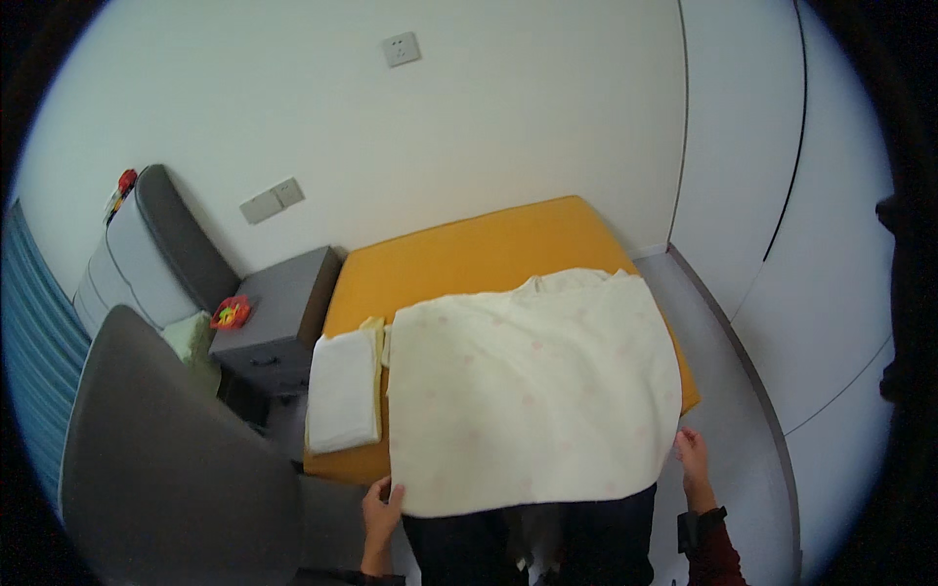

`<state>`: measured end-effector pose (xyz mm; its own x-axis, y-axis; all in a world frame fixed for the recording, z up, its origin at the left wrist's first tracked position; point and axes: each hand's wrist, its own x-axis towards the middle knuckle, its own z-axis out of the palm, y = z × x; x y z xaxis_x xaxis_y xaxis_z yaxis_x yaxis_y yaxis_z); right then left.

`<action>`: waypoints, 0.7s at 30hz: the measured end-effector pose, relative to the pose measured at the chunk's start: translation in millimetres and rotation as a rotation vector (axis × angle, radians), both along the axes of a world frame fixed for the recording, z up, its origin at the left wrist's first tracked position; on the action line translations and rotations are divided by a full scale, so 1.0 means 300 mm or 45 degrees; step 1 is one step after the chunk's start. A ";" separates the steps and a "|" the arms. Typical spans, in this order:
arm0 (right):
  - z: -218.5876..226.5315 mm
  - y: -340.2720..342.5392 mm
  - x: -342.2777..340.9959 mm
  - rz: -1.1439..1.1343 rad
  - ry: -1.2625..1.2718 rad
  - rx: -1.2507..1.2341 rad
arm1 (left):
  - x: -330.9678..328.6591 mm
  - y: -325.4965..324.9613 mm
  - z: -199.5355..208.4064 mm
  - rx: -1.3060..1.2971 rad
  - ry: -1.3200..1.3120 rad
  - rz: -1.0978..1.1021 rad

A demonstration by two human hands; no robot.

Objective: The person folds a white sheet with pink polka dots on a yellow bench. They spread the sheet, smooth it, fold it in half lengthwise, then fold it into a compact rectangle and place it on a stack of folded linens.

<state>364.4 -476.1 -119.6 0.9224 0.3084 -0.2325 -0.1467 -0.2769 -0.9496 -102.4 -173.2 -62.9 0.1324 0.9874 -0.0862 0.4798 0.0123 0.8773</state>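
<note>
A cream cloth with faint pink spots is spread over the near part of a mustard-yellow covered surface. Its near edge hangs over my legs, and its far edge is slightly bunched. My left hand is closed at the cloth's near left corner, thumb and fingers on the edge. At the right side edge, my right hand has its fingertips pinched against the cloth, a bit farther from me than the left hand. Left of the cloth lies a folded stack of white and pale-yellow fabric.
A grey nightstand stands at the left, with a red basket of small colourful items on it. Nearer on the left is a dark grey chair back. White cupboard doors line the right, and a wall is behind.
</note>
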 end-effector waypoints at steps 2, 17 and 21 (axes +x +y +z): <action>-0.010 -0.010 -0.049 0.122 0.163 0.115 | -0.023 -0.040 -0.013 -0.006 -0.105 0.039; 0.146 -0.023 0.008 -0.118 -0.612 0.365 | -0.028 -0.088 0.079 0.523 -0.609 0.218; 0.215 -0.057 0.048 -0.092 -0.759 0.471 | -0.098 -0.102 0.077 0.699 -0.619 0.251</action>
<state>378.8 -493.2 -55.0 0.8810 0.2030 0.4273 0.4222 0.0703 -0.9038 -131.8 -203.7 -39.9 -0.1538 0.8812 0.4471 0.0716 -0.4414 0.8945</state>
